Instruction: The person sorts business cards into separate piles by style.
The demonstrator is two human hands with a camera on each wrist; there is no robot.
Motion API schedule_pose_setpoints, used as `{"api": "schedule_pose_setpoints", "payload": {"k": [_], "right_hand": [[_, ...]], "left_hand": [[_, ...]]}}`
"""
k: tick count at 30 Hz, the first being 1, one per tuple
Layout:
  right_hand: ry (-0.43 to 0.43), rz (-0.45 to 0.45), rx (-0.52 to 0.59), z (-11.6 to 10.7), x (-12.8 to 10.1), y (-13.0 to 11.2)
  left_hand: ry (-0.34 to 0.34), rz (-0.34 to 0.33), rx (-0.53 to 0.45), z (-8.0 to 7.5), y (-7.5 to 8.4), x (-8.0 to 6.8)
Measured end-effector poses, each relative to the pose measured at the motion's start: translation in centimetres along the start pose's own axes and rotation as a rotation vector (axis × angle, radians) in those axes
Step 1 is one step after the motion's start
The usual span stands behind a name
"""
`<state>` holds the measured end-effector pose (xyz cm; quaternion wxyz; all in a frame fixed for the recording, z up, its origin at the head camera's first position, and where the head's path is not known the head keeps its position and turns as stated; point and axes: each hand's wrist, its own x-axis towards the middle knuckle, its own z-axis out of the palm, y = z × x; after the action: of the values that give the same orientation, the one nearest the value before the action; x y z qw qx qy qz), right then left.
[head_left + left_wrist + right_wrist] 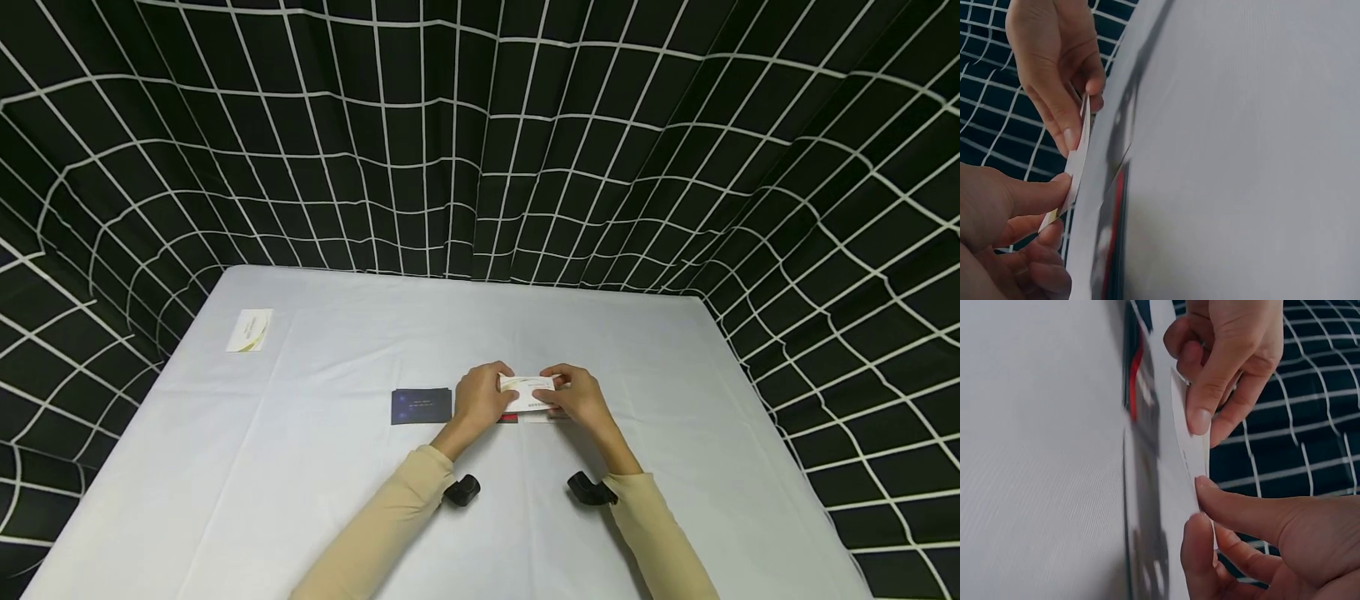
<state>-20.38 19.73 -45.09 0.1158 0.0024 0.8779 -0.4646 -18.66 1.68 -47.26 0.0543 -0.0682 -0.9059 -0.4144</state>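
Note:
Held up between both hands is a white business card with printing and gold curves. My left hand pinches its left end between thumb and fingers, while my right hand pinches the right end. In the right wrist view, the edges of the card look slightly spread, like more than one layer. Just beneath lie a red-edged card and a whitish card, both mostly hidden by the hands. A dark blue card pile lies beside the left hand.
Another white card with gold curves lies at the far left of the white-covered table. Black wrist devices sit at both sleeves. A black curtain with a white grid surrounds the table's back and sides.

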Motion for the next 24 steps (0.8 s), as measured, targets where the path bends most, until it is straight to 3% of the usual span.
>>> {"api": "schedule_pose_setpoints", "payload": {"k": [9, 18, 24], "right_hand": [[0.070, -0.022, -0.077, -2.2, -0.8, 2.5], [0.090, -0.031, -0.144, -1.9, -0.6, 3.1], [0.095, -0.023, -0.236, -1.9, -0.9, 3.6]], "left_hand": [[-0.033, 0.050, 0.125, 3.0, 1.9, 0.9], [-0.060, 0.053, 0.145, 3.5, 1.5, 0.9], [-0.079, 0.065, 0.270, 4.1, 2.0, 0.6]]}}
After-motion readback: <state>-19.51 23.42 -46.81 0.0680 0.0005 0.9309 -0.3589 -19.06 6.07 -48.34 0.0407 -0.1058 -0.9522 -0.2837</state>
